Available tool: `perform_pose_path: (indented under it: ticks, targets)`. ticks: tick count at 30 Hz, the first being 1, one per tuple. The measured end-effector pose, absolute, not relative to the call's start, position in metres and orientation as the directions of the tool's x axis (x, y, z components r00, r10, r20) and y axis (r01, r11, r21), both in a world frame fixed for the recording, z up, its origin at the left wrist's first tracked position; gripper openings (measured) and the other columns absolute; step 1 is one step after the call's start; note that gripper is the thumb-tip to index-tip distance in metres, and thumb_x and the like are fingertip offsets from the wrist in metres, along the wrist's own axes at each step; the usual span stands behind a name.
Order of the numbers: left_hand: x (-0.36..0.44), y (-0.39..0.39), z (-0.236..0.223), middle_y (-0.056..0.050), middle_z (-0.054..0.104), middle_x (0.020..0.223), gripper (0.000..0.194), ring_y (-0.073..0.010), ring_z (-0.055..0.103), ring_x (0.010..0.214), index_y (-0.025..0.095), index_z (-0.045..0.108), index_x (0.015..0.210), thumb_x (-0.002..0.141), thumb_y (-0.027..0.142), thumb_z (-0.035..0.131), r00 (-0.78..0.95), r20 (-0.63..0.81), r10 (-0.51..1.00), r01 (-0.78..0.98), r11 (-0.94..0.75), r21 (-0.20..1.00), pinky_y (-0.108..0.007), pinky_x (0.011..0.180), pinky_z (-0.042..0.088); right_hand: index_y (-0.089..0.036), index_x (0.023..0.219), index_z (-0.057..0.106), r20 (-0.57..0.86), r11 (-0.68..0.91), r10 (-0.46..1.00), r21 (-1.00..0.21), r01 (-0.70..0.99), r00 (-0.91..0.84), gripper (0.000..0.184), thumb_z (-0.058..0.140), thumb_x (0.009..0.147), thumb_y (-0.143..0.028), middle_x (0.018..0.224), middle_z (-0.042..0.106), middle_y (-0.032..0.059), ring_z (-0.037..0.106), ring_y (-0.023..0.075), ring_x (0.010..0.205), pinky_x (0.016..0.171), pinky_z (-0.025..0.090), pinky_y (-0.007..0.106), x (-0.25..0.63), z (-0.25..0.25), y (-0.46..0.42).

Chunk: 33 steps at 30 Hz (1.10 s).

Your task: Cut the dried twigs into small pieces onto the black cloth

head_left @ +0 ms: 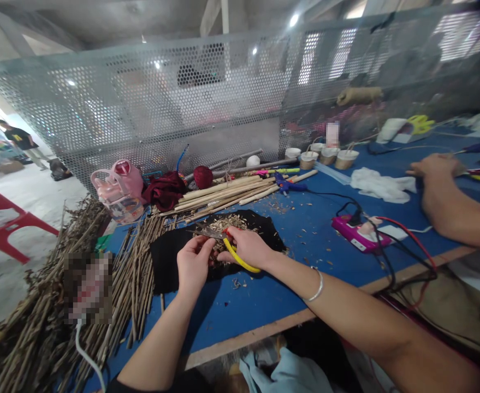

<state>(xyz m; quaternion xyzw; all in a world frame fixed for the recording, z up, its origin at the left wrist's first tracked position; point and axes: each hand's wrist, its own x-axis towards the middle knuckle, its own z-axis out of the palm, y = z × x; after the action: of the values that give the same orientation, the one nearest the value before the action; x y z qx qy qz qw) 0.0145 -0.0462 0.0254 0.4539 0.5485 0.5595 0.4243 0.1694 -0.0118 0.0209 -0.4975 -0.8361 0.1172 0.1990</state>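
My right hand (246, 246) is closed round scissors (242, 260) with a yellow handle and a bit of red near the pivot. Their metal blades point left over a black cloth (168, 259). Close to the blades, my left hand (194, 262) has thumb and fingers pinched together; what they hold is too small or too hidden to name. Under both hands a heap of short pale cut pieces (233, 222) lies on the cloth.
Dry stalks (137, 273) pile up at left, with peeled sticks (219, 195) behind. A blue glue gun (289, 184), a purple power strip (356, 233) with cords, paper cups (308, 159) and a pink bottle (119, 191) stand around. At right reaches another person's arm (444, 202).
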Motion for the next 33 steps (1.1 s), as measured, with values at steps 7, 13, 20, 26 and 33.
perform_pose_path:
  ticks: [7, 13, 20, 26, 33]
  targets:
    - [0.015, -0.045, 0.024, -0.004, 0.065, 0.070, 0.039, -0.0122, 0.058, 0.058, 0.011, 0.067, 0.087, 0.064, 0.043, 0.067, -0.188, 0.010, 0.982, -0.099, -0.029, 0.995, -0.022, 0.051, 0.048, -0.019, 0.092, 0.045, 0.238, 0.459, 0.888, -0.414, 0.786, -0.393, 0.052, 0.054, 0.069, -0.065, 0.075, 0.061, 0.0037, 0.059, 0.0187, 0.067, 0.055, 0.032, 0.024, 0.169, 0.019, -0.011]
    - [0.017, -0.046, 0.023, -0.004, 0.065, 0.068, 0.035, -0.0134, 0.059, 0.059, 0.012, 0.067, 0.083, 0.060, 0.039, 0.071, -0.199, -0.006, 0.980, -0.146, -0.024, 0.989, -0.024, 0.054, 0.048, -0.018, 0.092, 0.044, 0.295, 0.519, 0.855, -0.477, 0.709, -0.427, 0.060, 0.062, 0.060, -0.065, 0.086, 0.058, 0.0068, 0.057, 0.0205, 0.078, 0.064, 0.038, 0.028, 0.166, 0.022, -0.015]
    - [0.018, -0.047, 0.026, -0.002, 0.065, 0.064, 0.026, -0.0122, 0.059, 0.058, 0.013, 0.067, 0.076, 0.064, 0.035, 0.069, -0.216, 0.069, 0.974, -0.060, -0.083, 0.995, -0.022, 0.056, 0.048, -0.019, 0.089, 0.043, 0.266, 0.479, 0.878, -0.475, 0.738, -0.399, 0.055, 0.056, 0.066, -0.066, 0.072, 0.058, 0.0022, 0.056, 0.0169, 0.063, 0.055, 0.033, 0.024, 0.166, 0.016, -0.012]
    - [0.020, -0.047, 0.027, -0.002, 0.065, 0.061, 0.031, -0.0121, 0.059, 0.055, 0.012, 0.067, 0.080, 0.063, 0.037, 0.070, -0.262, 0.052, 0.964, -0.071, -0.073, 0.995, -0.023, 0.054, 0.048, -0.019, 0.088, 0.047, 0.247, 0.452, 0.892, -0.458, 0.766, -0.379, 0.055, 0.054, 0.065, -0.068, 0.067, 0.058, 0.0015, 0.053, 0.0142, 0.056, 0.050, 0.027, 0.022, 0.166, 0.011, -0.010]
    - [0.018, -0.046, 0.024, -0.003, 0.065, 0.066, 0.035, -0.0124, 0.059, 0.057, 0.012, 0.067, 0.085, 0.064, 0.040, 0.068, -0.264, 0.046, 0.963, -0.119, -0.080, 0.990, -0.024, 0.055, 0.048, -0.019, 0.079, 0.050, 0.227, 0.426, 0.904, -0.429, 0.797, -0.362, 0.049, 0.051, 0.069, -0.067, 0.065, 0.059, 0.0022, 0.055, 0.0149, 0.059, 0.051, 0.028, 0.022, 0.166, 0.011, -0.006]
